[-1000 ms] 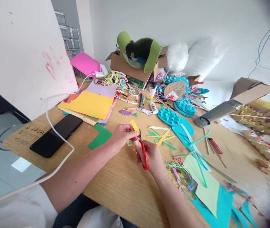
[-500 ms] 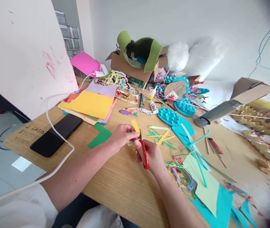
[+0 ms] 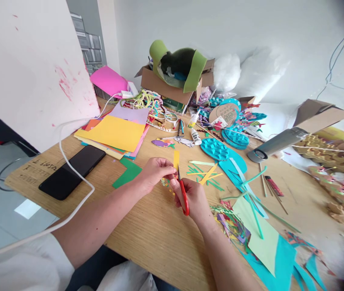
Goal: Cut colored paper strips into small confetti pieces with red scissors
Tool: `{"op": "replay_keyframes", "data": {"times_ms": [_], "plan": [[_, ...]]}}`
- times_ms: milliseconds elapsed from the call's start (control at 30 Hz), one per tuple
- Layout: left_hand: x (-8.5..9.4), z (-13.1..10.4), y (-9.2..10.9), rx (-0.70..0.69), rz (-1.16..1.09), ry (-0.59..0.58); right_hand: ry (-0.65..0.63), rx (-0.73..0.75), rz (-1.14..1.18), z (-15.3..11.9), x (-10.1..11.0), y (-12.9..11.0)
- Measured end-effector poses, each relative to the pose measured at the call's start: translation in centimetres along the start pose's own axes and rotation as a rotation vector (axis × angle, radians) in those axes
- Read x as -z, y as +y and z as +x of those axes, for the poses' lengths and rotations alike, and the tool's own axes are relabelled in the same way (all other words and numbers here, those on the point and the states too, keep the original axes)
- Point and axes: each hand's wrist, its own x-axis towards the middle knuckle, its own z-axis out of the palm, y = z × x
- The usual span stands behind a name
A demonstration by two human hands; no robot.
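My left hand point(image 3: 159, 173) pinches a narrow yellow paper strip point(image 3: 176, 158) that points up and away from me. Red-handled scissors point(image 3: 185, 198) are in my right hand point(image 3: 194, 199), their blades at the strip close to my left fingertips. How far the blades are parted is hard to make out. Under my hands lie small round paper bits point(image 3: 166, 184), partly hidden. Just right of them, yellow and green paper strips point(image 3: 208, 174) lie crossed in a loose pile. A green paper piece point(image 3: 127, 173) rests beside my left wrist.
A black phone point(image 3: 72, 171) and a stack of coloured paper point(image 3: 114, 133) occupy the left, with a white cable point(image 3: 72, 169) looping across. Glue bottles point(image 3: 196, 137) stand farther back. Right of my hands are turquoise ovals point(image 3: 216, 149), paper scraps point(image 3: 232, 228) and a metal flask point(image 3: 277, 143).
The yellow strip has turned from leaning left to nearly upright between my fingers. Both hands have stayed almost in place.
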Motion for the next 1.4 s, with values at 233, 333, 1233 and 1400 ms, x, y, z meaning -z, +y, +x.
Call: {"op": "replay_keyframes", "data": {"times_ms": [233, 333, 1233, 1400], "plan": [[0.01, 0.07, 0.11, 0.010, 0.005, -0.007, -0.011, -0.002, 0.000, -0.06, 0.19, -0.28], [0.12, 0.14, 0.04, 0.009, -0.005, -0.013, -0.013, 0.000, -0.005, -0.07, 0.16, -0.26], [0.03, -0.07, 0.01, 0.015, -0.002, -0.032, -0.012, 0.014, 0.012, -0.09, 0.14, -0.34], [-0.01, -0.05, -0.02, 0.032, -0.004, -0.069, -0.004, 0.011, 0.019, -0.01, 0.17, -0.32]]}}
